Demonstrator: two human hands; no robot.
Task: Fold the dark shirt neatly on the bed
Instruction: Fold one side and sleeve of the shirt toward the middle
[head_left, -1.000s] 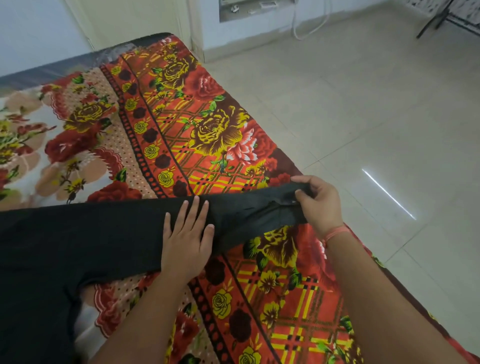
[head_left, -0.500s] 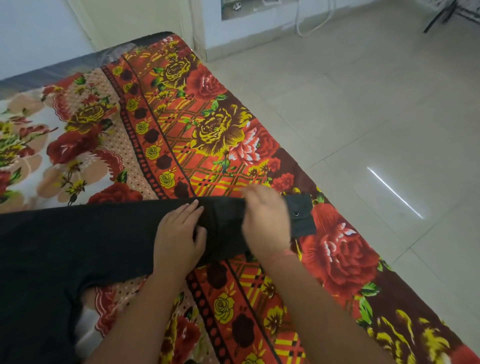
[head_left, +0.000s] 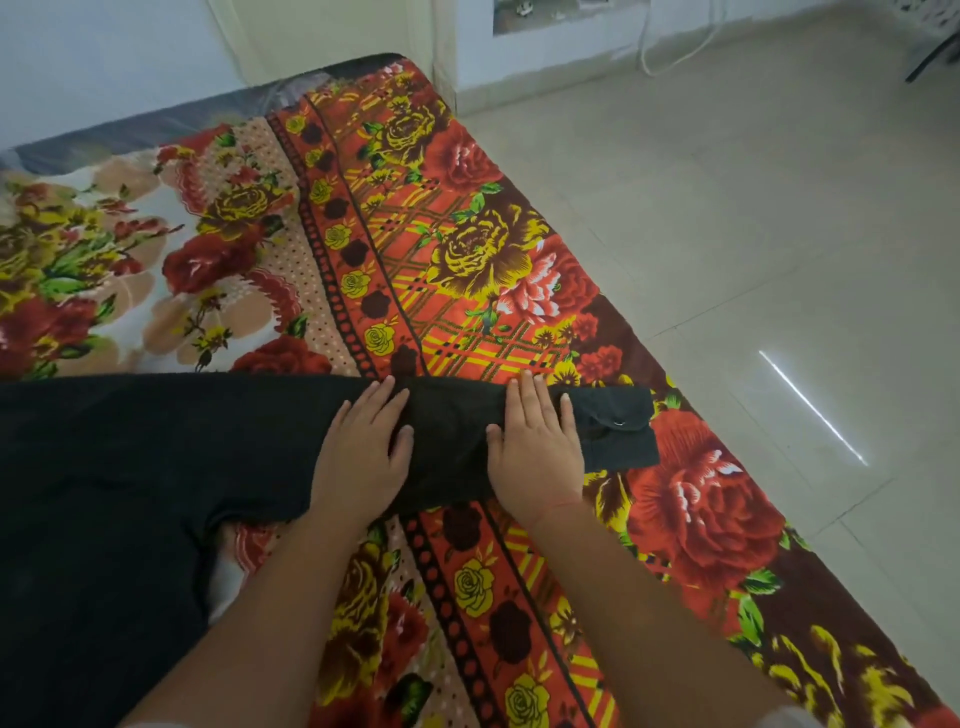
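The dark shirt (head_left: 156, 457) lies spread on the bed, its body at the left and one sleeve stretched out to the right. The sleeve's cuff (head_left: 618, 426), with a small metal button, lies flat near the bed's right edge. My left hand (head_left: 363, 452) rests palm down on the sleeve, fingers slightly apart. My right hand (head_left: 537, 447) lies flat on the sleeve just left of the cuff, a red thread around its wrist. Neither hand grips the cloth.
The bed wears a bright floral sheet (head_left: 467, 260) in red, yellow and brown. Its right edge runs diagonally beside a pale tiled floor (head_left: 753, 234). A wall and a white cable stand at the back.
My right hand let go of the lifted cuff, laid it on the bed and slid left to press flat on the sleeve. My left hand stayed on the sleeve.
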